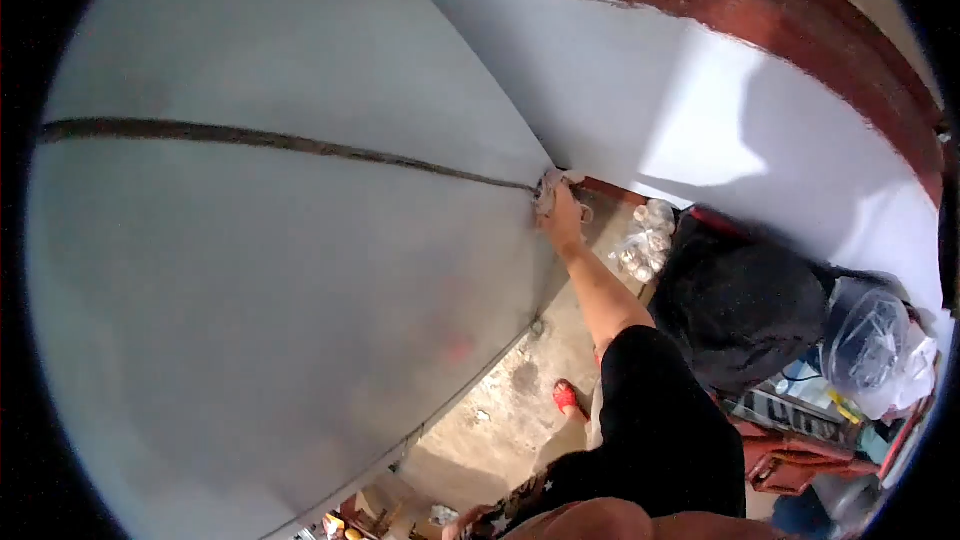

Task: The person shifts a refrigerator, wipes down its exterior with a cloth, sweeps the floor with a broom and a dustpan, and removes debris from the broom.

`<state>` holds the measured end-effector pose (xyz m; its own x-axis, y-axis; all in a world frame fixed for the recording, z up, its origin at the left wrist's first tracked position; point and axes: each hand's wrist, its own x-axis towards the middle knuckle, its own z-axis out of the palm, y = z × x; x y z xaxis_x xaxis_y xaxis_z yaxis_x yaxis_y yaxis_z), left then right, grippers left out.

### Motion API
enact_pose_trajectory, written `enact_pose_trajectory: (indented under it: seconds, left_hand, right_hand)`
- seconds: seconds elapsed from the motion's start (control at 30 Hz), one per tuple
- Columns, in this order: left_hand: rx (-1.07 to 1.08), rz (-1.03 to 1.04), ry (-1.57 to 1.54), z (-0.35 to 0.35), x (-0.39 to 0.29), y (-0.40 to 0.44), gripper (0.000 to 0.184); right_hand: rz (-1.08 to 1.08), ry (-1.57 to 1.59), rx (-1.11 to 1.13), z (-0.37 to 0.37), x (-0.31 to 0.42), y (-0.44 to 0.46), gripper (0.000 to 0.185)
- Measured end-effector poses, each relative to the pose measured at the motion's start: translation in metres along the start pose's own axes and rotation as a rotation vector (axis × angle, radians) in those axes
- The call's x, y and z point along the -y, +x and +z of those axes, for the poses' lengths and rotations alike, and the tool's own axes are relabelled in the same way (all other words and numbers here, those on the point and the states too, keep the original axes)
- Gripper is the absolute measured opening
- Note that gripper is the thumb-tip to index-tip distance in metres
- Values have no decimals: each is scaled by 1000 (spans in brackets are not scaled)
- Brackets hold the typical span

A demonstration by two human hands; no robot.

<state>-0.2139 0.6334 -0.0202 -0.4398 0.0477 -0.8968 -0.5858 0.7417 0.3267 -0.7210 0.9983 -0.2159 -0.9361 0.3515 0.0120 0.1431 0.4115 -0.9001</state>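
Note:
My right hand [562,212] reaches out on a bare forearm from a black sleeve. Its fingers are closed on a crumpled, pale cloth [549,183], pressed to the edge of a large smooth grey panel [280,270]. A dark groove [300,144] runs across the panel and ends at the cloth. Low in the picture, a bit of skin that seems to be my left hand [462,523] shows beside dark patterned clothing; its fingers cannot be made out.
Right of my forearm are a clear bag of round pale items [645,242], a black cloth-like bundle [745,305] and clear plastic bags [868,340]. A white wall [600,70] has a red-brown band. Below, a foot in a red sandal [567,397] rests on the floor.

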Motion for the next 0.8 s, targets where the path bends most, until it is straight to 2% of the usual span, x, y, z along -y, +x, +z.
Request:
enact_pose_trajectory:
  seconds: [0.03, 0.17, 0.27, 0.33, 0.37, 0.4, 0.43, 0.47, 0.53, 0.57, 0.63, 0.7, 0.77, 0.8]
  left_hand:
    - [0, -32, -52, 6, 2, 4, 35]
    - [-5, -114, -206, 16, 22, 19, 35]
    - [-6, -116, -341, 20, 43, 35, 35]
    - [23, -106, -513, 28, 80, 53, 35]
    - [67, -117, -685, 37, 117, 66, 35]
    - [145, -156, -899, 26, 84, 65, 35]
    - [799, 17, -1344, -16, 60, 66, 38]
    - [133, -285, -984, -5, -8, 22, 34]
    - [-39, 34, 202, -22, -47, 14, 31]
    - [-38, 39, 204, -27, -51, 18, 31]
    - [-17, 189, -105, -36, -48, 19, 32]
    - [-12, 128, -60, -31, -28, 30, 33]
    - [-4, 53, -59, -24, -5, 45, 35]
    - [2, 48, -51, -26, -21, 38, 35]
  right_hand:
    - [65, 52, 26, 1, -1, 4, 53]
    - [83, 58, 19, 20, -43, 7, 50]
    - [-54, -147, -50, 23, -74, 13, 50]
    - [-99, 76, 52, 16, -96, 16, 49]
    - [79, 417, 45, -5, -75, 15, 49]
    - [270, 758, 51, -40, -30, 12, 49]
    - [238, 380, 120, -79, 18, 17, 49]
    - [204, 5, 191, -110, 51, 16, 50]
    - [177, 98, 188, -127, 65, 3, 52]
    - [127, 184, 157, -139, 74, 2, 54]
    - [-185, 173, 187, -157, 134, -31, 62]
    - [-584, 252, 77, -133, 146, -71, 59]
    - [-650, 258, 217, -131, 206, -88, 58]
    - [-610, 294, 256, -122, 228, -90, 56]
